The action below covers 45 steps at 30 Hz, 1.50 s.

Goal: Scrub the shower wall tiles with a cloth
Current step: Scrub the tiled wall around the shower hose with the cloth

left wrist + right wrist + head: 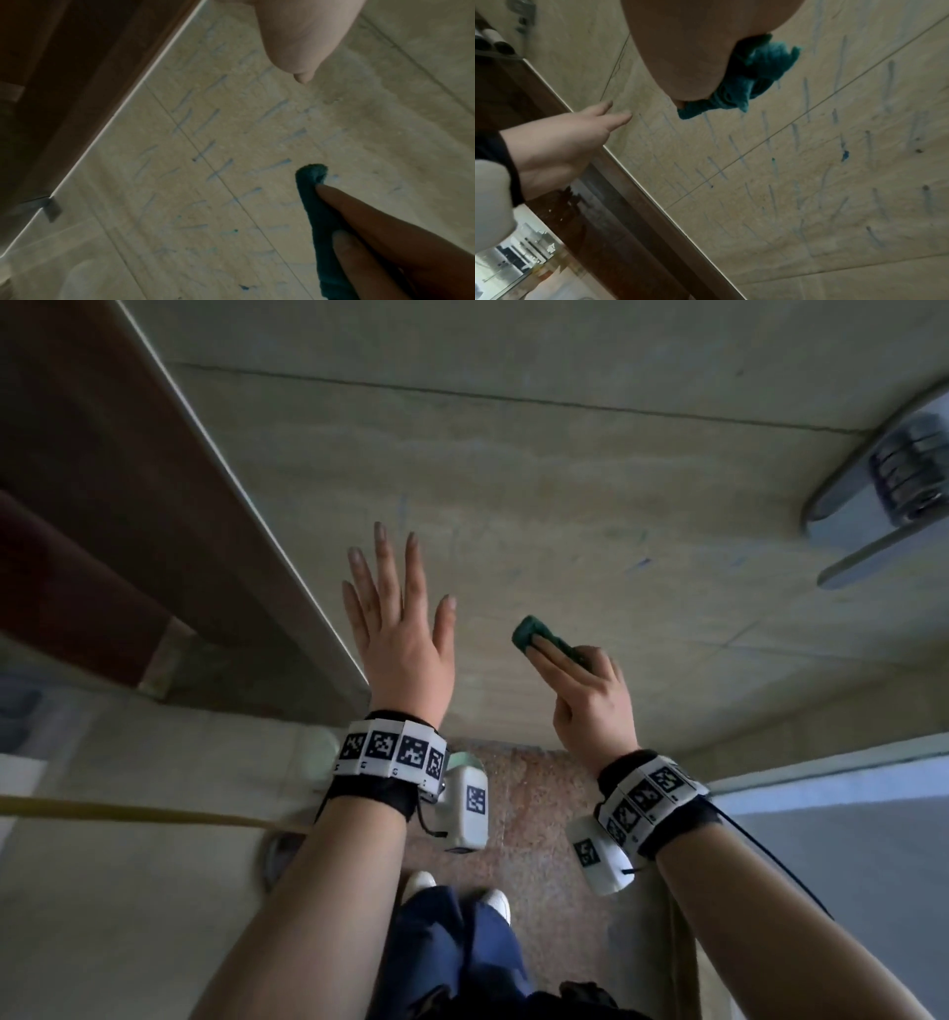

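Observation:
The beige shower wall tiles [565, 516] carry faint blue streaks [213, 119] and dark grout lines. My right hand [585, 690] grips a bunched teal cloth [534, 634] and holds it against the tile. The cloth [754, 75] bulges out from under the palm in the right wrist view, and its tip [312, 174] shows in the left wrist view. My left hand [395, 618] lies flat on the wall with fingers spread and straight, left of the cloth and holding nothing. Its fingers [608, 115] touch the tile near the wall's edge.
A brown door frame [128, 505] with a pale metal strip [267, 526] borders the tiles on the left. A chrome shower fitting [893, 495] juts out at the upper right. Below lie a speckled floor [539, 814] and my white shoes [452, 891].

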Motion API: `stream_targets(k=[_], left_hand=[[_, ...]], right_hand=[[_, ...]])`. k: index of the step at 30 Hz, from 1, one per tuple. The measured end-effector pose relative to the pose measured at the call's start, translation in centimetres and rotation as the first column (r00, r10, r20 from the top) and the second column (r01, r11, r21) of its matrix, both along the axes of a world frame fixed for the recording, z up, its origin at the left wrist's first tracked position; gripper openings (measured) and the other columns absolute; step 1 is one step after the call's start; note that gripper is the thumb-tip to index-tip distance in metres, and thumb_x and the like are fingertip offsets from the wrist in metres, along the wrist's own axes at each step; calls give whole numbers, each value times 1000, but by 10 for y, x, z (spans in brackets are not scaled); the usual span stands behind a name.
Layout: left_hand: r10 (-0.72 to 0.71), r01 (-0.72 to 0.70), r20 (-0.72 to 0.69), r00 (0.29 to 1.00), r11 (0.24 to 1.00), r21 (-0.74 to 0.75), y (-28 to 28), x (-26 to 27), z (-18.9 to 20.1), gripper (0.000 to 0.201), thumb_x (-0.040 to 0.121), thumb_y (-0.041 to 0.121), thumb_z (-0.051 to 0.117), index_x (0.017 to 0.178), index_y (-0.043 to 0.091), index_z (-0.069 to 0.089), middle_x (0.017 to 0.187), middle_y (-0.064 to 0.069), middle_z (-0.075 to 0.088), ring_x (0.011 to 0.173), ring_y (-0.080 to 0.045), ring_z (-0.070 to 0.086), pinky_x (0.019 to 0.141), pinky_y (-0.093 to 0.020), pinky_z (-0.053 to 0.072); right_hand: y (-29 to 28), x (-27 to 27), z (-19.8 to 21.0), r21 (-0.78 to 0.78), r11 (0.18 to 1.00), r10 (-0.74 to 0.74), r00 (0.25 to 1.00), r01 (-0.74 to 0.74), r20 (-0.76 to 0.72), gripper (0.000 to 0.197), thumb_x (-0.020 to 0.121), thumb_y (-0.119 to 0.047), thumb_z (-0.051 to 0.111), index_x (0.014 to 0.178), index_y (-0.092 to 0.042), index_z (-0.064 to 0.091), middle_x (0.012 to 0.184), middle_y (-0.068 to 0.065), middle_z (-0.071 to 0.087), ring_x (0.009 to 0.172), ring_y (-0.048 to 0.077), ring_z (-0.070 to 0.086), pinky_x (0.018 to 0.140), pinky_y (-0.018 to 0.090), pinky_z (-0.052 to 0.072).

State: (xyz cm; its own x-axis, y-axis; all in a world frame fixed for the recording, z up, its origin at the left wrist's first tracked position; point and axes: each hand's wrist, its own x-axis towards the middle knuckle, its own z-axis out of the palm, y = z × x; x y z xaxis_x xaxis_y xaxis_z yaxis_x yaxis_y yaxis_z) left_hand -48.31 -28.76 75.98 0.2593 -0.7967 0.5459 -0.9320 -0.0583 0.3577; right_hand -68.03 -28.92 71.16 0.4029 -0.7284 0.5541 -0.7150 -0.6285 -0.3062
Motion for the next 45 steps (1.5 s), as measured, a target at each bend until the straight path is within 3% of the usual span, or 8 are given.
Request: stream_targets(k=[14, 17, 20, 26, 33, 38, 42, 45], left_hand=[[69, -80, -212, 975, 996, -42, -44, 67, -138, 87, 96, 50, 50, 149, -6, 11, 156, -30, 7, 146, -35, 5, 120, -32, 0], [33, -62, -210, 977, 989, -133, -62, 72, -160, 80, 99, 45, 43, 147, -10, 12, 154, -34, 7, 145, -38, 5, 120, -32, 2], [-3, -55, -213, 977, 963, -265, -78, 75, -173, 67, 103, 31, 38, 144, -15, 14, 151, -38, 8, 144, -43, 7, 120, -44, 9], [-43, -58, -205, 978, 884, -464, -102, 90, -177, 63, 104, 27, 32, 144, -16, 11, 151, -38, 6, 144, -43, 7, 120, -46, 10], [-93, -16, -146, 985, 792, -610, -123, 109, -173, 71, 103, 42, 19, 146, -13, 11, 155, -31, 6, 145, -35, 6, 117, -18, -3], [94, -46, 16, 995, 620, -783, -114, 130, -141, 57, 104, 27, 27, 145, -11, 21, 152, -35, 14, 144, -39, 11, 120, -35, 5], [107, -94, -24, 994, 723, -684, -131, 140, -126, 62, 103, 38, 14, 148, -5, 19, 157, -22, 16, 147, -28, 12, 120, -31, 1], [33, -55, -45, 998, 734, -677, -135, 142, -127, 70, 101, 46, 4, 149, -3, 21, 157, -16, 18, 147, -19, 13, 120, -27, 5]], right_hand=[[-57, 63, -107, -219, 976, 32, 994, -7, 108, 62, 72, 18, 47, 126, -10, 60, 134, 4, 56, 104, 29, 48, 78, 40, 43], [-70, 74, -123, -333, 943, 66, 989, -17, 136, 62, 74, 17, 44, 127, -13, 57, 135, 2, 53, 104, 31, 48, 76, 42, 44], [-81, 85, -125, -435, 900, 119, 976, -29, 181, 59, 76, 18, 43, 123, -10, 63, 133, 2, 53, 102, 31, 48, 74, 47, 46], [-103, 112, -108, -613, 789, 194, 962, -37, 193, 48, 83, 12, 44, 119, -9, 66, 130, 3, 58, 101, 30, 49, 76, 47, 44], [-119, 132, -93, -734, 679, 244, 947, -13, 209, 49, 97, -7, 23, 120, -8, 66, 131, 3, 59, 96, 35, 52, 81, 50, 45], [-123, 134, -83, -793, 598, 107, 969, 115, 221, 57, 79, 11, 38, 127, -8, 61, 137, 2, 54, 101, 33, 45, 81, 50, 43], [-124, 145, -72, -721, 644, -138, 966, 255, 218, 62, 78, 2, 35, 137, -6, 51, 144, 7, 47, 101, 32, 37, 80, 46, 34], [-124, 150, -68, -720, 628, -247, 953, 295, 175, 60, 81, -2, 30, 137, -4, 50, 143, 9, 48, 96, 31, 35, 75, 43, 28]])
